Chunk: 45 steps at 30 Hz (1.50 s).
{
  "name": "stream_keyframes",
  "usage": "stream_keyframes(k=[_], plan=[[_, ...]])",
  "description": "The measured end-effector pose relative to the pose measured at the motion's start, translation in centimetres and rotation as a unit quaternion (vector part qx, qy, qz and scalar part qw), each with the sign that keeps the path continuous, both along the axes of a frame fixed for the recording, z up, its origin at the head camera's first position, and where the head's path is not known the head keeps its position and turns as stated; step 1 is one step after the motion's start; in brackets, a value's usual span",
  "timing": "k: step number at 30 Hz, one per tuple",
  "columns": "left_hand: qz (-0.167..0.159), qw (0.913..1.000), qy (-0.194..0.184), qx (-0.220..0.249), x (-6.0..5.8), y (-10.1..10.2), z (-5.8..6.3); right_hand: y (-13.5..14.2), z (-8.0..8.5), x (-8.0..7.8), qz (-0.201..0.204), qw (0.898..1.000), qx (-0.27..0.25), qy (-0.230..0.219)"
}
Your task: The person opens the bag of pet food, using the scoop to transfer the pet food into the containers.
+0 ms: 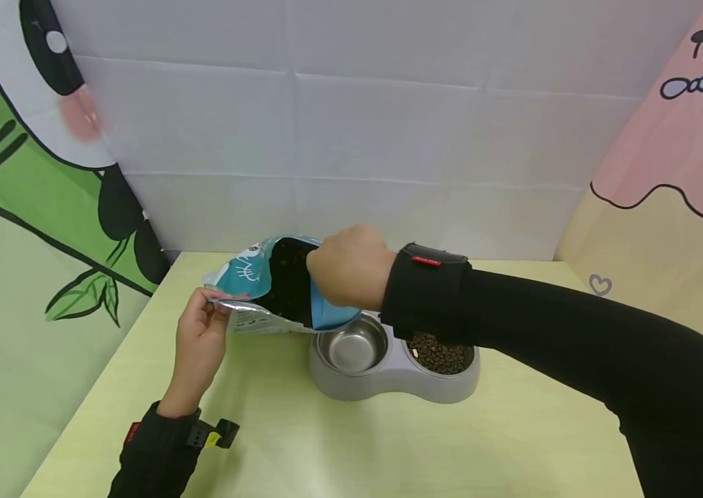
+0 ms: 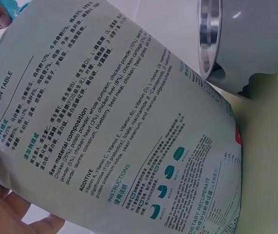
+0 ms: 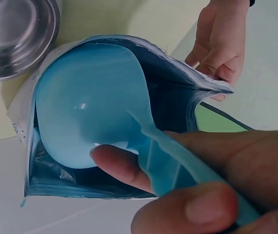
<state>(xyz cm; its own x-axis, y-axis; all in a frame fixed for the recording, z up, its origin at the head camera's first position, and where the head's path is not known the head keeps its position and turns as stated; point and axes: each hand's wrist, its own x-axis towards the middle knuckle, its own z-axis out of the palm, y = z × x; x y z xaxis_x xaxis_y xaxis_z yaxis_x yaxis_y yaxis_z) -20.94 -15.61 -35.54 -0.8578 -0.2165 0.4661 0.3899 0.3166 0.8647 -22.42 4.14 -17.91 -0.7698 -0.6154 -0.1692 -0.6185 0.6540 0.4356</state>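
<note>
In the head view, the pouch (image 1: 242, 273) sits left of centre in the frame, tilted with its mouth gaping. The left grip (image 1: 198, 339), at lower left, pinches a corner of its rim; the right grip (image 1: 351, 266) is curled over the mouth near the middle of the frame. Just below and to the right, on the desk (image 1: 277, 429), stands a grey double feeder (image 1: 364, 391), brown kibble (image 1: 435, 356) in its right-hand bowl. The pouch wall should be thin, slick and floppy, likely to fold if held by one corner alone; any load inside would sag low. How full it is cannot be told.

In the left wrist view, the pouch's printed back fills the middle of the frame, lightly creased, with fingers at the lower left edge. Pinching the doubled rim looks secure, though a palm beneath would probably steady the weight better.

In the right wrist view, a blue scoop (image 3: 90, 92) lies in the pouch mouth, left of centre, its rounded underside toward the camera. The right grip is clamped on its handle at lower right. It looks like light, stiff, smooth plastic, hardly fragile; the handle is the place to hold, close to the cup for control.
</note>
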Motion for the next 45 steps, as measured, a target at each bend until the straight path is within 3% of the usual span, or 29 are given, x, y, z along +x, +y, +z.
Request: stream_keyframes(k=[15,26,36,45], plan=[[-0.005,1.0000,0.002,0.002,0.0,-0.1,-0.3,-1.2,-1.8,-0.7,0.013,1.000,0.003,0.005],[-0.016,0.9998,0.009,0.003,0.0,0.0,-0.2,-1.3,-3.0,-1.7,-0.001,1.000,-0.017,-0.025],[-0.019,0.9998,0.009,0.006,0.0,-0.1,-0.2,-1.7,-3.9,-2.9,-0.039,0.998,-0.024,-0.053],[-0.017,0.9998,0.011,0.005,0.0,-0.2,-0.1,-1.5,-4.9,-3.5,-0.026,0.994,-0.083,-0.067]])
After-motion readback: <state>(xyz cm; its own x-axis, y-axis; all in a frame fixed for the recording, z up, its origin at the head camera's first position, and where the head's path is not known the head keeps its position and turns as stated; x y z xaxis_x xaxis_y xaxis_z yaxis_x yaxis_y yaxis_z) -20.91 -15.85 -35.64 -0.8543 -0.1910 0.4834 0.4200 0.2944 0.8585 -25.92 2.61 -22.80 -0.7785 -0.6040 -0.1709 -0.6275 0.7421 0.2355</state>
